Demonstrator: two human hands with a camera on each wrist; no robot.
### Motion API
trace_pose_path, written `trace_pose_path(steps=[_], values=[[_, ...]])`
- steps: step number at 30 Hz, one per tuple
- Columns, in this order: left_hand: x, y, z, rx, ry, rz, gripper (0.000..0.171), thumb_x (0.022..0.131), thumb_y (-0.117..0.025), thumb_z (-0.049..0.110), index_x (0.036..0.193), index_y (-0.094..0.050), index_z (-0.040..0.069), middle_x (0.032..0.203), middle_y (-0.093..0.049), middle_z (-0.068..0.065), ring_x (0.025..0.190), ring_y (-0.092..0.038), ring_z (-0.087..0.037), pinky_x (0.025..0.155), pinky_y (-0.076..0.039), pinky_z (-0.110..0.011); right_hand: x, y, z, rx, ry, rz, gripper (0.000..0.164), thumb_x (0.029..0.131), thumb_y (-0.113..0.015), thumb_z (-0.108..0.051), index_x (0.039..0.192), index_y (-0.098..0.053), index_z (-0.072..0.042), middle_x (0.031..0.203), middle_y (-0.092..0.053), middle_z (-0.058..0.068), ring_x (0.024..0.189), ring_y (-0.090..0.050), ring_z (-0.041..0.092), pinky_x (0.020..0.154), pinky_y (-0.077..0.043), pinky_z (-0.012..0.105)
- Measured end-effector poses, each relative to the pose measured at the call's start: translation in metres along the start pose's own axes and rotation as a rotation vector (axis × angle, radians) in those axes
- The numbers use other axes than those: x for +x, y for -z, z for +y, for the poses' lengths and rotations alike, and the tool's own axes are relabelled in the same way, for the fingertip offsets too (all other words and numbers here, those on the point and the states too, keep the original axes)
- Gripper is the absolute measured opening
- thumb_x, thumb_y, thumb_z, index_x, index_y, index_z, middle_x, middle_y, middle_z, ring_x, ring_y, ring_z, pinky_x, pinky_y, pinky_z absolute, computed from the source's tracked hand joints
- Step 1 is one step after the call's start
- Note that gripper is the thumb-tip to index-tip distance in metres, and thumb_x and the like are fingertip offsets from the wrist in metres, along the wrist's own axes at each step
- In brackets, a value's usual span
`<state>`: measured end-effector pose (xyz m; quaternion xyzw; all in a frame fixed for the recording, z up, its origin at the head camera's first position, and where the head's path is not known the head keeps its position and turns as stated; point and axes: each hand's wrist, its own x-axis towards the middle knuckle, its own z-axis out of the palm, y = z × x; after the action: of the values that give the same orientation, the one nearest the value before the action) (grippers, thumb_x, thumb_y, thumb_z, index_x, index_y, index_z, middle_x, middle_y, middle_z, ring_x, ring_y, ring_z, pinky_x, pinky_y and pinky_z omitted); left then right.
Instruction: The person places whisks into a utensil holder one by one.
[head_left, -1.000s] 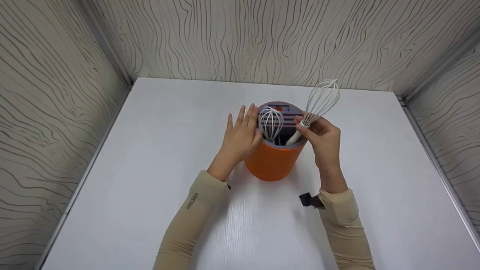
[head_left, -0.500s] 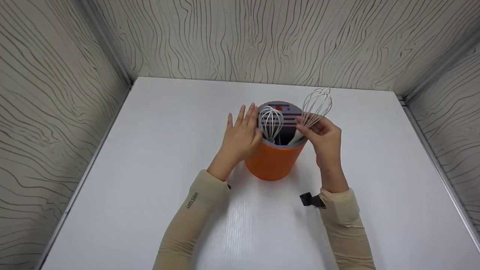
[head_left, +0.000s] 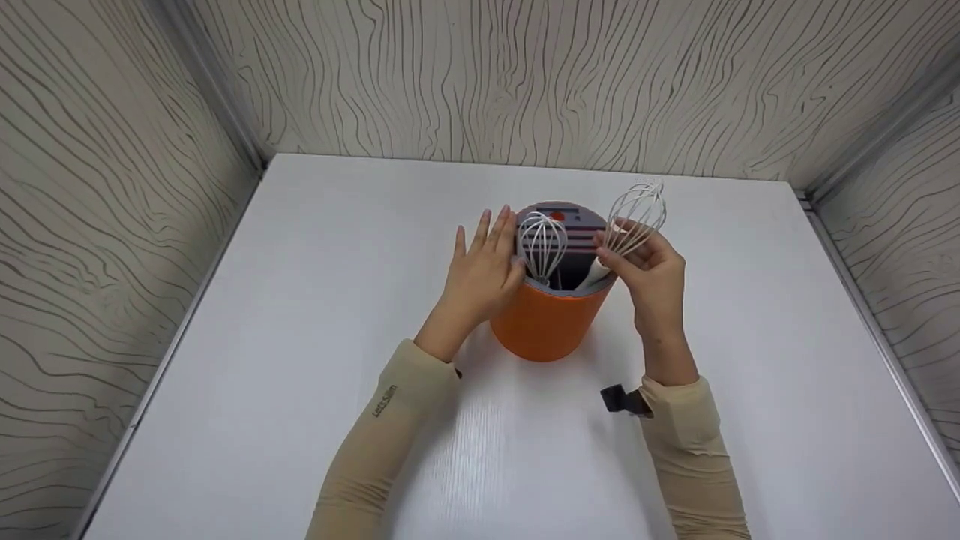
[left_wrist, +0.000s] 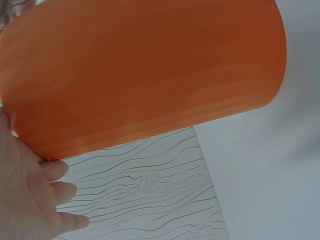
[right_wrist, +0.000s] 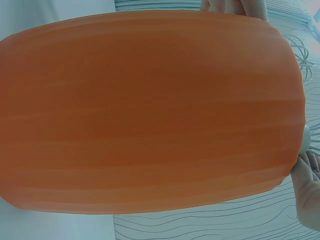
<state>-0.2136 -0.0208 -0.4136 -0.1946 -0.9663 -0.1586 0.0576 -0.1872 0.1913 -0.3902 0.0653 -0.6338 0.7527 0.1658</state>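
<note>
An orange cylindrical container with a grey interior stands on the white table. Against its left rim lies my left hand, fingers straight and spread. One whisk is inside on the left, its pale wire loops up at the opening. With thumb and fingertips, my right hand pinches a second whisk at the right rim, around where its wires meet the white handle. This whisk leans to the right, handle pointing down into the container. In the right wrist view the orange wall hides most of both whisks.
The white tabletop surrounds the container. Wood-grain patterned panels rise behind the table and along both sides. A black wrist camera sticks out from the right sleeve.
The whisk in my right hand has sunk deeper into the container, its wire end moving down and slightly left. My left hand and the container have stayed put.
</note>
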Motion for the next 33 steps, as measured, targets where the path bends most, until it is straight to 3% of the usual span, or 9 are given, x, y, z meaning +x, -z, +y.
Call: trace_pose_path(steps=[18,33], values=[[-0.0005,0.0024,0.0014,-0.003,-0.003,-0.010,0.060,0.099,-0.028,0.032,0.152,-0.014,0.007,0.157,-0.013,-0.004,0.144,-0.008,-0.025,0.111,-0.007,-0.055,0.0030,0.0004,-0.0006,0.009,-0.035,0.017,0.038,0.076,-0.068,0.013,0.112,-0.059,0.007,0.100,-0.069,0.008,0.094,-0.067,0.018,0.079,-0.052,0.025],[-0.0002,0.0010,0.0005,-0.011,-0.002,0.002,0.060,0.098,-0.029,0.032,0.152,-0.016,0.007,0.157,-0.015,-0.004,0.144,-0.007,-0.024,0.111,-0.007,-0.055,0.0032,0.0005,0.0003,-0.012,-0.063,0.033,0.036,0.075,-0.070,0.009,0.109,-0.062,0.002,0.098,-0.067,0.007,0.091,-0.065,0.017,0.076,-0.051,0.025]])
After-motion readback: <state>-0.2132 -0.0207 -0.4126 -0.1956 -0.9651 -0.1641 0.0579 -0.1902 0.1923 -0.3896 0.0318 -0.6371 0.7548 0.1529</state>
